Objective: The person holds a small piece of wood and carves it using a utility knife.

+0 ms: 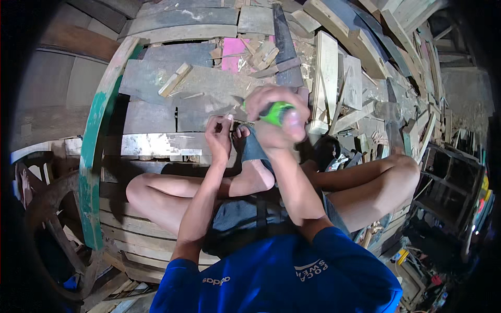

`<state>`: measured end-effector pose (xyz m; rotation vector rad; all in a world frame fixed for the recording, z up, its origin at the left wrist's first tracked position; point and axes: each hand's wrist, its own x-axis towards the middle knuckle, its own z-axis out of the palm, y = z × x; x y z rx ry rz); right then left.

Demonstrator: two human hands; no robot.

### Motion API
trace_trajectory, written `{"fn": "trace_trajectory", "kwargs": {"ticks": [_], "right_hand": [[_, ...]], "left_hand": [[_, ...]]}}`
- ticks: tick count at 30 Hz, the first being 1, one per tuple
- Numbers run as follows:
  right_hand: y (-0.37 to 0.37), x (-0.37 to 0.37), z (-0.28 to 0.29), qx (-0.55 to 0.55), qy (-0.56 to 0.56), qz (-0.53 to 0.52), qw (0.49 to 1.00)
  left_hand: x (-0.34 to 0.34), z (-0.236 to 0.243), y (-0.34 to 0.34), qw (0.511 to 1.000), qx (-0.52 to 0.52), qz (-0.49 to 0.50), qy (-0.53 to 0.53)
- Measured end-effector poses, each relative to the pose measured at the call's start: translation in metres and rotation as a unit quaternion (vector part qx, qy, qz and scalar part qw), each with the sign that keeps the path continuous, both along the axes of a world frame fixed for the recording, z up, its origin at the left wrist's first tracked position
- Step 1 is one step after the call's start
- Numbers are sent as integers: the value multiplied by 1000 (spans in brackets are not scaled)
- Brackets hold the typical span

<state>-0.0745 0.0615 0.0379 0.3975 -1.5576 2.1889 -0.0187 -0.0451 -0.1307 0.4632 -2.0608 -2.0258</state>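
Observation:
My right hand [274, 112], smeared by motion, is wrapped round the bright green and black handle [276, 112] of a hand tool. Its working end is blurred, so its kind does not show. Just left of it, my left hand [218, 136] is closed in a pinch, fingertips pointing toward the tool. Whatever small pale thing lies in that pinch is too small to name. Between both hands, my bare foot [255, 175] rests against a dark grey board piece [253, 147].
Worn planks [148, 115] strewn with sawdust lie ahead, with a short wood block [175, 80] and a pink sheet [232, 55] on them. A green-painted beam [96, 151] stands at the left. Stacked timber [326, 78] and loose offcuts crowd the right.

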Motion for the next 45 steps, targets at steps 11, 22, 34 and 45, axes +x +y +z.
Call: {"fn": "trace_trajectory", "kwargs": {"ticks": [11, 22, 34, 45], "right_hand": [[2, -3, 1, -142, 45, 11, 989], [2, 0, 5, -151, 53, -14, 987], [-4, -6, 11, -169, 71, -16, 983], [0, 2, -8, 7, -39, -25, 999]], "left_hand": [[-1, 9, 1, 998, -48, -11, -27], [3, 9, 0, 1000, 3, -5, -24], [4, 9, 2, 999, -40, -1, -18], [5, 4, 2, 999, -27, 2, -16]]}}
